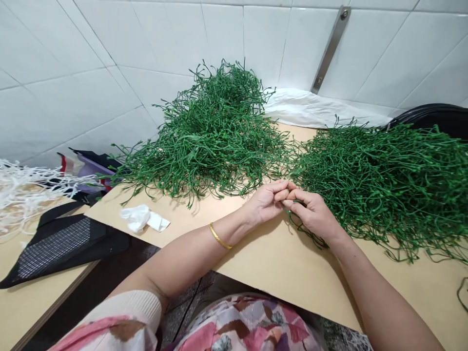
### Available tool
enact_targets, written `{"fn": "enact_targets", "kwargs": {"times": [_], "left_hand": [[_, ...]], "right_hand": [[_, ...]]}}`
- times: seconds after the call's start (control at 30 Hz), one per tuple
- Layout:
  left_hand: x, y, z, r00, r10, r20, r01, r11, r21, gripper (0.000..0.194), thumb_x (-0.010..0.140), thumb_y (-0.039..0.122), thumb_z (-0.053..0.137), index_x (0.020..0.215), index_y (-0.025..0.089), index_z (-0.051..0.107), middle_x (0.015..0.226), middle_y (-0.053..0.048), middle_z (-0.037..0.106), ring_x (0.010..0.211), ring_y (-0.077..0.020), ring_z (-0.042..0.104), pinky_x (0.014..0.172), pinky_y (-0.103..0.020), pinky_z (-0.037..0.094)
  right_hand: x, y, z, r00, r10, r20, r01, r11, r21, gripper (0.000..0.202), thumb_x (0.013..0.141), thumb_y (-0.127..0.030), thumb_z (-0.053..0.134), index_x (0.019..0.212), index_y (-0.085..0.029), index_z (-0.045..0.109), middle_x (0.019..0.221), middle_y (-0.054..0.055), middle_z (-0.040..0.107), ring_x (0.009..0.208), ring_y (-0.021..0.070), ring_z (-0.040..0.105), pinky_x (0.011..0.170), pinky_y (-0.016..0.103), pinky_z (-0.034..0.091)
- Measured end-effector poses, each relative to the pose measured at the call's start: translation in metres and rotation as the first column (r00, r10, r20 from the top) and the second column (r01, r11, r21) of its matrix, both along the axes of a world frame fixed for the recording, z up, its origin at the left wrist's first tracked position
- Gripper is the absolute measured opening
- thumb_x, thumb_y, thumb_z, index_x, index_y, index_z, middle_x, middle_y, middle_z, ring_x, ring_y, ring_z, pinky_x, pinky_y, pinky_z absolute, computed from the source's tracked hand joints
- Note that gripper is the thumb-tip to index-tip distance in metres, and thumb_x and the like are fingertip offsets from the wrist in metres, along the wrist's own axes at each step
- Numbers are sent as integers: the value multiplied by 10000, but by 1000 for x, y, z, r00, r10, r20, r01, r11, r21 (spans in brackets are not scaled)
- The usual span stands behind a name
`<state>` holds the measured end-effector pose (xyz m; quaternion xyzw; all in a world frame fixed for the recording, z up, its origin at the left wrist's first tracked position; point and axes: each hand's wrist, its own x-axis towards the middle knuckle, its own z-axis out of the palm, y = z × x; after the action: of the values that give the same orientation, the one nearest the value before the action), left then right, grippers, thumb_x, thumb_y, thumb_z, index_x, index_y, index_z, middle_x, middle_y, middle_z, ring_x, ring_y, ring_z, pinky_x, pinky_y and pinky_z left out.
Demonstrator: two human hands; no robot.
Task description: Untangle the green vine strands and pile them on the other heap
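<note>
My left hand (266, 201), with a gold bangle on its wrist, is closed in a pinch above the table. Fingertip to fingertip with it, my right hand (313, 213) is pinched too. Between them runs a thin green strand (289, 217), partly hidden by the fingers; it seems to be held by both hands. Behind my left hand rises a heap of thin green strands (215, 141) with small knobbed tips. A second heap of green strands (391, 185) spreads beside and beyond my right hand, its loose ends reaching under the wrist.
Crumpled white tissue (141, 218) lies on the tan tabletop (270, 278) at left. A black mesh bag (62, 243) and white strands (25, 195) are on a second table further left. White cloth (321, 108) lies along the tiled wall. A black rounded object (435, 117) stands back right.
</note>
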<state>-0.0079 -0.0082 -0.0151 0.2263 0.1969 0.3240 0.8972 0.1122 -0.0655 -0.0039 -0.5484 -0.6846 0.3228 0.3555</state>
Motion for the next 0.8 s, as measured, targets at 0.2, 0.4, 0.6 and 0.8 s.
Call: {"fn": "enact_targets", "kwargs": {"times": [0.2,0.4,0.6,0.8], "left_hand": [[-1,-8,3,998,-50,-42,52,997,48,196,789,161,475,647,79,582,335,68,244,365,-41,220,473,-159,336],[0,-3,1,998,40,-54,-37,997,67,174,801,203,492,704,94,586,352,66,279,384,-49,343,524,-176,394],[-6,10,-4,991,92,-95,-82,991,102,118,788,200,501,815,110,573,530,-17,542,577,-127,573,667,-310,488],[-6,9,-1,999,29,-34,-29,999,15,155,809,148,431,819,97,577,697,-89,628,718,-167,630,749,-340,491]], "right_hand": [[15,-1,9,979,203,8,-203,978,-39,238,786,-305,479,621,-144,540,534,-40,366,511,72,312,509,219,270],[16,-6,16,975,216,45,-216,976,-8,269,811,-349,459,641,-156,536,579,-23,443,551,85,384,536,218,311],[46,-15,36,833,-515,199,442,838,320,264,786,-387,484,821,-177,640,647,16,577,578,133,491,532,251,347],[82,-19,51,214,-723,657,500,659,563,340,754,-360,514,1030,-189,618,1122,130,578,947,340,482,681,441,314]]}}
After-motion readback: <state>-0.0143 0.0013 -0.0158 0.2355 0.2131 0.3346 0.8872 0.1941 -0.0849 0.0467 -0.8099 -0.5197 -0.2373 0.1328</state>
